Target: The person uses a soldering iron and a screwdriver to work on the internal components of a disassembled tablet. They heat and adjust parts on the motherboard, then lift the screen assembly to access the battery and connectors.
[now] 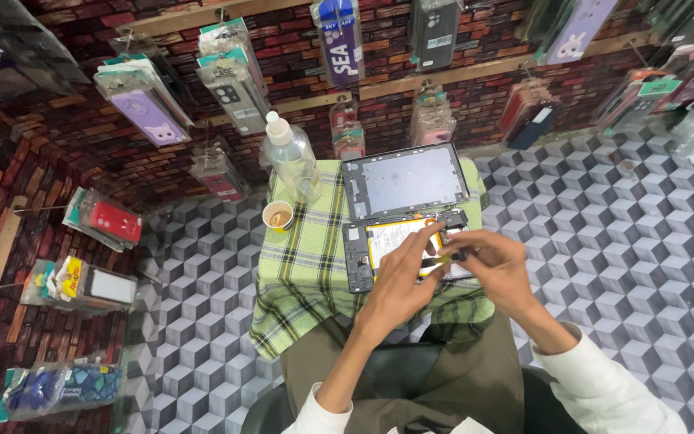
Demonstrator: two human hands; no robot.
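- Left hand (399, 277) lies flat, fingers spread, on the opened tablet (403, 241), centre frame.
- Right hand (496, 265) pinches what looks like a small yellow tool (437, 263).
- Advise: steady the tablet, pry gently.

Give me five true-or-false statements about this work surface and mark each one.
1. Both hands, left hand and right hand, are over the opened tablet. True.
2. The paper cup stands right of the tablet. False: it stands left.
3. A clear bottle stands behind the cup. True.
4. The checked cloth is red. False: green and yellow.
5. The detached screen panel lies on the floor. False: on the cloth.
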